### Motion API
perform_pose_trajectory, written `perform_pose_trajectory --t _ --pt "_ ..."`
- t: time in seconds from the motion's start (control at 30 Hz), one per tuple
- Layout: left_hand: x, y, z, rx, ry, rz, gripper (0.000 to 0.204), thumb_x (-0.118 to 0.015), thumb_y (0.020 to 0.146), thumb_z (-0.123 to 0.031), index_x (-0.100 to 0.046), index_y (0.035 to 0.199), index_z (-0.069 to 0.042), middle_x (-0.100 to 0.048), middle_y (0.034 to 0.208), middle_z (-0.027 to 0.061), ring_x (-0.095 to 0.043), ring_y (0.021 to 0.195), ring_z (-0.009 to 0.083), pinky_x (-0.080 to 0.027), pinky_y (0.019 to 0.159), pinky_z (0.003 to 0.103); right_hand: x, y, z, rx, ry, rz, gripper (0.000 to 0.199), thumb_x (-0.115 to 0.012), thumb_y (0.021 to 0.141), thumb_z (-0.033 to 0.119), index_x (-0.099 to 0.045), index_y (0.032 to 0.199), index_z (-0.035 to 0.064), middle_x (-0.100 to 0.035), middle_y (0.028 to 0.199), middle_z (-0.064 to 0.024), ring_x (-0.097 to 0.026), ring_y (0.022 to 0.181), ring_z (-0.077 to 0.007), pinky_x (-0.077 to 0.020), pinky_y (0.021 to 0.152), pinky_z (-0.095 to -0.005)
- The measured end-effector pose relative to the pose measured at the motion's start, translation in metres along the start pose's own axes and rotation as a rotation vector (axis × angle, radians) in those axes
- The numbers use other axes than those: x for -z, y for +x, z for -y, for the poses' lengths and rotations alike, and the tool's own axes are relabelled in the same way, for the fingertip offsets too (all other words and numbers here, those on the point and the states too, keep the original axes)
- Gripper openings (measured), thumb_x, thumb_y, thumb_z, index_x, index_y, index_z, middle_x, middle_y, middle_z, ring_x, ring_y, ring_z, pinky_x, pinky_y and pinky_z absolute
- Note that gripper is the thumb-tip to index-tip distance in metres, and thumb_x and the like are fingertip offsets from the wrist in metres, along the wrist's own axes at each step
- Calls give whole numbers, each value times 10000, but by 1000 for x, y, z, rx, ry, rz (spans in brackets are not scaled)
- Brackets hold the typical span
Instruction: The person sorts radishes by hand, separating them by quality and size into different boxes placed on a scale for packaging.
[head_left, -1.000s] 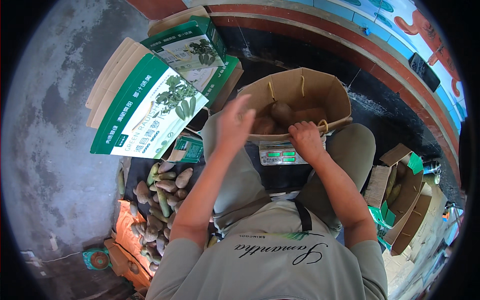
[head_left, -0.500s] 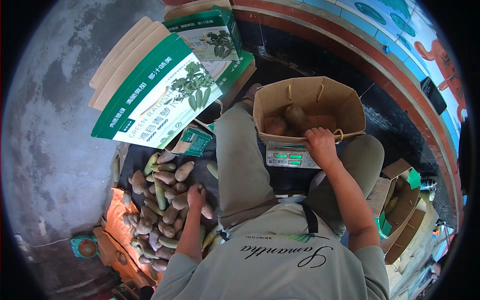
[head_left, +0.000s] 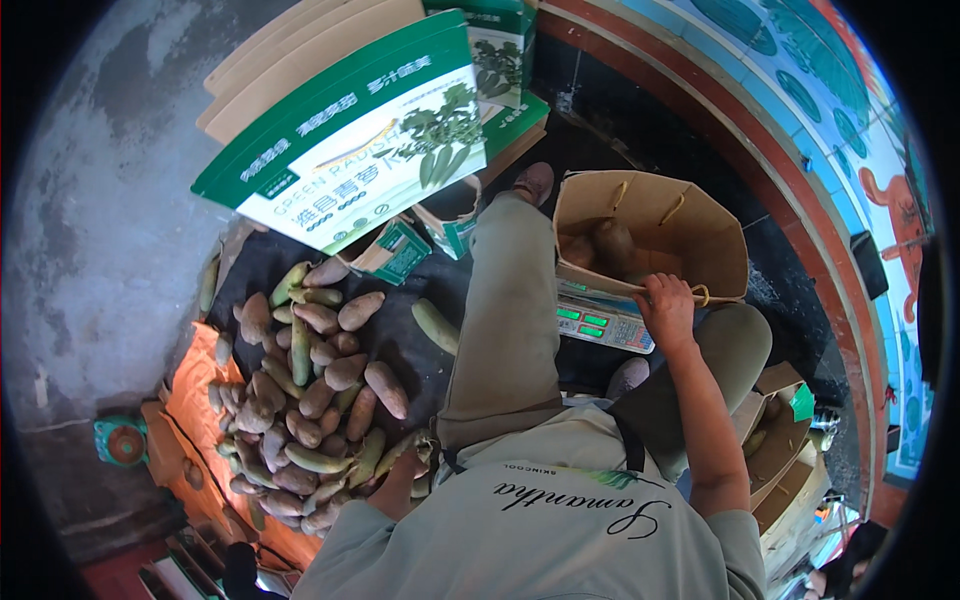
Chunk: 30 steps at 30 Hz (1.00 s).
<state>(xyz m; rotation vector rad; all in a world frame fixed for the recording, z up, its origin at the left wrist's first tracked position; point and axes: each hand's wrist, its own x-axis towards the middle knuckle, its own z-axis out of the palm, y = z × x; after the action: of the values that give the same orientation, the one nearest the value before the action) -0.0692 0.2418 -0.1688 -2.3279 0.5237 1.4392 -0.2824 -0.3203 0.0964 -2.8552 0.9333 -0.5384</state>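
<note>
The paper bag stood open on a weighing scale just in front of the person's knees, with a few brown roots lying in its bottom. Judged from its look, the bag was light and thin-walled, easily creased or torn at the rim, and made bottom-heavy by its load; it would be safest taken by both cord handles or supported from beneath, not pulled by one edge. The roots looked firm, fairly heavy and rough-skinned, so not slippery, and each could be gripped around its middle.

The right hand reached forward with the arm nearly straight, its grip closed over the near rim of the bag by a yellow cord handle. The left hand was down low beside the left thigh, at the near edge of the heap of roots on the dark ground cloth; its fingers were hidden behind the shirt and the heap, so I cannot tell whether its grip was open or closed on a root.

Beyond the heap leaned a stack of green and white cartons, and smaller open boxes sat at the person's right.
</note>
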Motion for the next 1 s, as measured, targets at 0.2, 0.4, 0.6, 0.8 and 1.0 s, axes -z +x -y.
perform_pose_trajectory --t 0.2,0.4,0.6,0.8,1.0 --pt "28 -45 -36 68 -44 -17 702 -698 700 -184 -379 1319 -105 -503 1255 170 -497 1195 335 -468 932 452 1 -5 -2 1 -86 22 226 -708 699 177 -553 833 83 -565 786 -89 -552 773 -293 -417 681 -414" --pt "39 -62 -50 113 -1 -61 656 -704 705 -161 -417 1294 -137 -477 1259 145 -500 1186 322 -473 922 427 0 -4 0 1 -108 52 222 -694 727 193 -560 864 81 -567 803 -88 -550 794 -292 -415 697 -411" --pt "20 -52 -47 -64 298 -122 544 -707 739 -203 -473 1226 -135 -473 1252 128 -527 1146 295 -485 870 426 0 -4 1 -6 -129 64 216 -684 742 200 -560 872 81 -569 813 -89 -552 805 -290 -416 705 -406" --pt "21 -53 -42 5 106 -140 401 -663 789 -198 -529 1159 -125 -578 1138 123 -571 1085 297 -488 867 410 2 -3 0 -11 -116 67 213 -683 742 195 -556 868 79 -571 816 -89 -552 806 -292 -417 709 -410" --pt "51 -52 -31 -3 149 -6 434 -653 803 -198 -479 1191 -110 -593 1160 148 -584 1097 291 -486 882 406 1 -2 3 -7 -106 50 223 -694 726 181 -552 864 77 -571 816 -90 -553 804 -297 -418 703 -414"
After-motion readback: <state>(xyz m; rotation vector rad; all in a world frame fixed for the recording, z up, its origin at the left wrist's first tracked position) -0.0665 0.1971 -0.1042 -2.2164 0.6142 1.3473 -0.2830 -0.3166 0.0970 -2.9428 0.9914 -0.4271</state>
